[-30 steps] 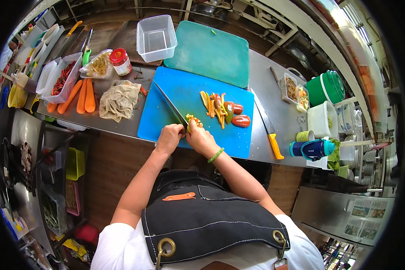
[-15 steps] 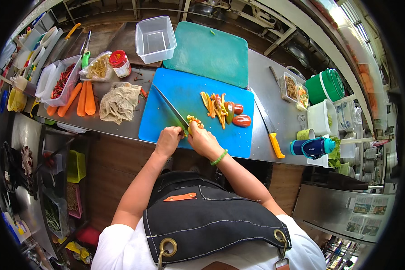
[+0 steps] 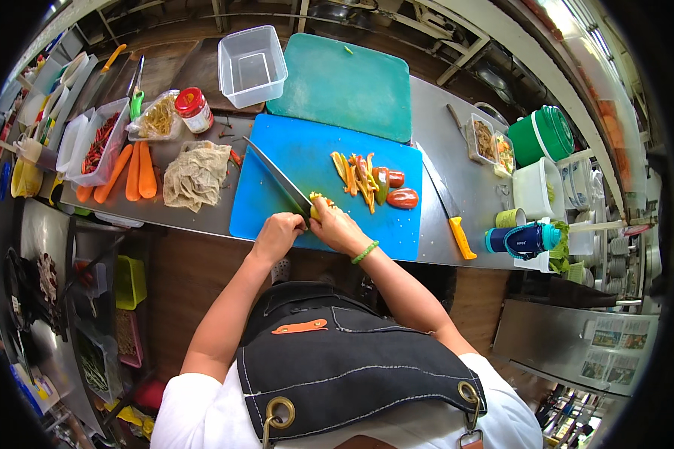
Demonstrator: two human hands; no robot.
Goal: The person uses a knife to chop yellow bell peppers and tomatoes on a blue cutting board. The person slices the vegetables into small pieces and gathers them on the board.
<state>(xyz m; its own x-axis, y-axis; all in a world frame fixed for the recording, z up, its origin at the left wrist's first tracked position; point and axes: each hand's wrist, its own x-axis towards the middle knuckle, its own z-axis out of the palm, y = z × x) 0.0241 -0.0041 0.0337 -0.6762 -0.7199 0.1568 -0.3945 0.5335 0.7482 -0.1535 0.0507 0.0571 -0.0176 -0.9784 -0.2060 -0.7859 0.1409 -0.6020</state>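
A long kitchen knife (image 3: 281, 177) lies slantwise over the blue cutting board (image 3: 258, 161), tip pointing far left. My right hand (image 3: 339, 227), a green beaded band at its wrist, is closed around the handle end by the heel; the handle is hidden. Close to the blade's left side, my left hand (image 3: 278, 233) has its fingers curled at the board's near edge. What they pinch is hidden. Small chopped pepper pieces (image 3: 323, 200) sit right of the blade. Farther right are pepper strips (image 3: 362, 179) and red pepper pieces (image 3: 404, 198).
A second knife with an orange handle (image 3: 462, 238) lies right of the board, near a blue flask (image 3: 523, 239). Behind are a green board (image 3: 344, 90) and a clear tub (image 3: 253, 67). At left lie a crumpled cloth (image 3: 196, 176), carrots (image 3: 147, 172) and a red-lidded jar (image 3: 194, 111).
The whole view has shifted slightly. My hands stay close together at the knife's heel, and the blade's side shows broader. Fewer of the chopped pepper pieces show beside my right hand.
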